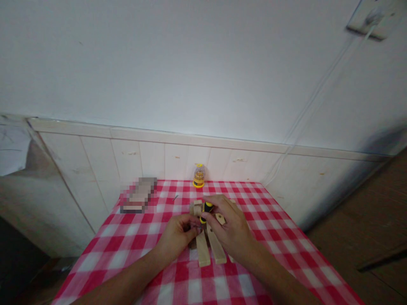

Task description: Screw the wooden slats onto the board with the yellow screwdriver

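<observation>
A small assembly of pale wooden slats (208,250) lies in the middle of a table with a red and white checked cloth (133,237). My right hand (230,231) is closed around a screwdriver with a yellow and black handle (206,210), its tip pointing down and left at the wood. My left hand (178,235) is closed in a pinch at the left end of the wooden piece, right by the screwdriver tip; what its fingers pinch is too small to make out.
A yellow bit holder with a clear dome (199,176) stands at the table's far edge against the panelled wall. A blurred flat box (139,195) lies at the far left. A loose screw (175,197) rests on the cloth. Brown floor shows to the right.
</observation>
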Motion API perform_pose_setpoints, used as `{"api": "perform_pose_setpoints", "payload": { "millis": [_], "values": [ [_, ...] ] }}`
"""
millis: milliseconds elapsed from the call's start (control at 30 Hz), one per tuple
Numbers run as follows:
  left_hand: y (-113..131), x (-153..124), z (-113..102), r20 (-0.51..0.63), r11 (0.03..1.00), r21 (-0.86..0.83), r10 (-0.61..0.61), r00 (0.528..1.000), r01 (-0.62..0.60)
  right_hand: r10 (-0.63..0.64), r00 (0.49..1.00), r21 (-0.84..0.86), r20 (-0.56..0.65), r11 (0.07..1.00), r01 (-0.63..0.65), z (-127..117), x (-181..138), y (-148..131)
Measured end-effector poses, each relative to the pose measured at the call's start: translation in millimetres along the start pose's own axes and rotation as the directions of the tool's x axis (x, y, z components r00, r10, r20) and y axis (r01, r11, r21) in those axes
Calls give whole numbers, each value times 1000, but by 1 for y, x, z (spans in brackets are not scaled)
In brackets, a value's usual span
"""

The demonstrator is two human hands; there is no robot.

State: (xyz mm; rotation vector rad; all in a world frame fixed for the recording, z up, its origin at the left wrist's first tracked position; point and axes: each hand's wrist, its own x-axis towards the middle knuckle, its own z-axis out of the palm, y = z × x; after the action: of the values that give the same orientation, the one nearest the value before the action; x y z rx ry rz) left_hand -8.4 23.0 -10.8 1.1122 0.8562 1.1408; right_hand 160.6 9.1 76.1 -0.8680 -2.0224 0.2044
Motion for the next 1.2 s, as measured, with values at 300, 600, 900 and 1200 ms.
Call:
{"api": "perform_pose_setpoints", "payload": {
  "millis": [300,600,900,1200],
  "values": [
    [-2,1,-3,3,1000,12,10,1000,-10,-78,996,-18,44,997,79,-4,0,-12],
    [2,-2,0,3,1000,23,-15,1000,15,-10,1000,-56,12,998,11,1,-3,-4],
    [-3,1,-2,-17,1000,15,-14,1000,14,59,998,-35,19,998,-59,-3,-3,-11],
    [2,0,1,19,1000,-5,-10,1000,10,1,999,-50,-34,999,-3,2,-3,-6]
  ]
}}
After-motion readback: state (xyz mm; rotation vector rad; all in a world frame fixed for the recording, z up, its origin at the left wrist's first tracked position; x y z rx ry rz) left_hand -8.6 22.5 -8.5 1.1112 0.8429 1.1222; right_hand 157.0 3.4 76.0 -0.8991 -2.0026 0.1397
